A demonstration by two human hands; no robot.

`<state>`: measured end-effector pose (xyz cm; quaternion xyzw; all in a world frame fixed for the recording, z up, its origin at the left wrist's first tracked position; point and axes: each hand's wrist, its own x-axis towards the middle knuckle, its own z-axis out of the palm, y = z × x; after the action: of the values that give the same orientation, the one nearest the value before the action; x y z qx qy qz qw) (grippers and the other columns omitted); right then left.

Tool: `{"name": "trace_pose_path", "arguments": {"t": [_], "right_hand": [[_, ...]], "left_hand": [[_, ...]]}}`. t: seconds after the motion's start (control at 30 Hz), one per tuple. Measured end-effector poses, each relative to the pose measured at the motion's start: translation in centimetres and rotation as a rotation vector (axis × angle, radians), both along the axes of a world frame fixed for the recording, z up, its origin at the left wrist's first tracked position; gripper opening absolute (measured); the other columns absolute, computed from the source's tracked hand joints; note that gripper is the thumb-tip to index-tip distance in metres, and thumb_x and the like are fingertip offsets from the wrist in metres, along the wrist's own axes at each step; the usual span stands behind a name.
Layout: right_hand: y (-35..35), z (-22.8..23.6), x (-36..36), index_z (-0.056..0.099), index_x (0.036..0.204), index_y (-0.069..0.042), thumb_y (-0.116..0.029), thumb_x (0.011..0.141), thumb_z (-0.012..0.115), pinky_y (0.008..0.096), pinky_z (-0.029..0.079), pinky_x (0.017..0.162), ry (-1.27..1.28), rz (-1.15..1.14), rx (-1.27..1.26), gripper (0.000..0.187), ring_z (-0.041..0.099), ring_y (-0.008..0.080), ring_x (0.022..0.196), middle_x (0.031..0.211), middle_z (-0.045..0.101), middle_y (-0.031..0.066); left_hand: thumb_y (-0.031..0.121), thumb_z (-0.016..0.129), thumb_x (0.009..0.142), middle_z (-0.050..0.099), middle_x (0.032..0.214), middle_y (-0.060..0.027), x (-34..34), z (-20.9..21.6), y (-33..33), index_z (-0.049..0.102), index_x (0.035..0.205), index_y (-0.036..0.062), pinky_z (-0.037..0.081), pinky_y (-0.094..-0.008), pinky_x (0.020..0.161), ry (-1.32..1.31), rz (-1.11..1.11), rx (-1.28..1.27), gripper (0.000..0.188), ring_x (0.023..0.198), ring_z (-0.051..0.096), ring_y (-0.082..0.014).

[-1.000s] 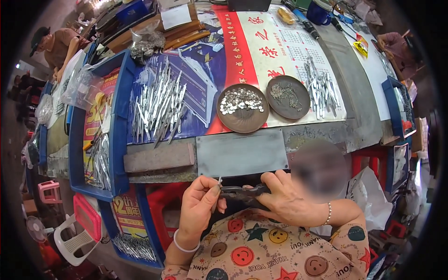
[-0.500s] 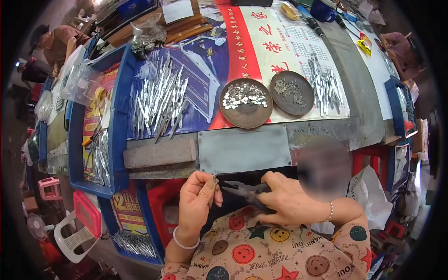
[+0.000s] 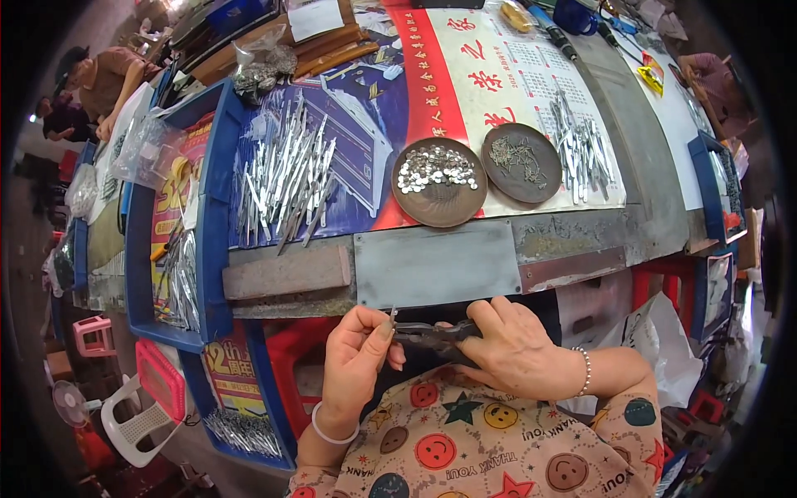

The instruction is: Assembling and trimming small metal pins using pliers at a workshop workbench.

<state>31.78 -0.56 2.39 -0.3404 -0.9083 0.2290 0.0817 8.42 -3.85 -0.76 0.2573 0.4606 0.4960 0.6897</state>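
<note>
Near the table's front edge, my left hand (image 3: 359, 347) pinches a small metal piece (image 3: 393, 314) between thumb and forefinger, its tip poking up. Just to the right, my right hand (image 3: 516, 347) is wrapped round dark-handled pliers (image 3: 432, 334), whose jaws point left and reach the piece at my left fingertips. Whether the jaws grip it, I cannot tell. Beyond my hands a grey metal plate (image 3: 436, 264) lies at the edge. Behind it stand a brown dish of small shiny discs (image 3: 440, 207) and a second dish with thin pins (image 3: 531, 189).
Slim metal blades (image 3: 286, 178) lie heaped at left, and another heap (image 3: 585, 162) at right. A wooden block (image 3: 288, 272) lies along the edge. A blue bin (image 3: 217, 216) with more metal parts stands left. Two other people (image 3: 116, 79) sit further off. Stools and a chair (image 3: 141, 415) stand below.
The pliers have turned from slanting to nearly level, and their jaws now meet the small piece. My left fingertips have shifted slightly right; the piece sticks up more.
</note>
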Motion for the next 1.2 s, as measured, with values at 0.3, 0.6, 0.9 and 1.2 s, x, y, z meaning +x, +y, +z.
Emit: {"name": "trace_pose_path", "arguments": {"t": [0.3, 0.6, 0.9, 1.2], "right_hand": [[1.8, 0.2, -0.3, 0.068, 0.103, -0.005, -0.035, 0.081, 0.072, 0.0386, 0.047, 0.066, 0.029, 0.070, -0.497, 0.037, 0.056, 0.0299, 0.078, 0.092, 0.047, 0.0146], [1.5, 0.4, 0.6, 0.065, 0.081, -0.006, -0.044, 0.076, 0.075, 0.0435, 0.052, 0.067, 0.000, 0.042, -0.438, 0.039, 0.058, 0.0380, 0.082, 0.093, 0.051, 0.0220], [-0.1, -0.6, 0.0, 0.063, 0.075, 0.001, -0.026, 0.072, 0.072, 0.0416, 0.053, 0.068, 0.121, 0.026, -0.101, 0.029, 0.061, 0.0378, 0.085, 0.101, 0.055, 0.0245], [-1.4, -1.0, 0.7, 0.066, 0.077, 0.001, -0.026, 0.076, 0.072, 0.0413, 0.053, 0.068, 0.170, -0.077, -0.235, 0.028, 0.062, 0.0349, 0.079, 0.104, 0.058, 0.0207]], "left_hand": [[0.010, 0.057, 0.099, 0.061, 0.077, -0.0042, -0.1, -0.3, 1.0, 0.055, 0.096, 0.0012, 0.049, -0.0227, 0.059, 0.079, 0.023, 0.049, 0.010, 0.066, 0.059, -0.0097], [0.011, 0.056, 0.099, 0.061, 0.072, -0.0045, -0.8, -1.8, 0.7, 0.054, 0.096, 0.0044, 0.045, -0.0206, 0.055, 0.026, 0.034, -0.019, 0.007, 0.060, 0.057, -0.0094], [0.020, 0.055, 0.100, 0.056, 0.069, 0.0014, -1.1, -0.5, -0.2, 0.055, 0.093, 0.0080, 0.035, -0.0177, 0.050, 0.080, -0.029, 0.050, 0.014, 0.057, 0.049, -0.0044], [0.018, 0.056, 0.100, 0.055, 0.074, 0.0015, -1.1, -0.7, -1.6, 0.055, 0.097, 0.0062, 0.034, -0.0176, 0.050, 0.050, 0.056, 0.050, 0.012, 0.058, 0.048, -0.0041]]}}
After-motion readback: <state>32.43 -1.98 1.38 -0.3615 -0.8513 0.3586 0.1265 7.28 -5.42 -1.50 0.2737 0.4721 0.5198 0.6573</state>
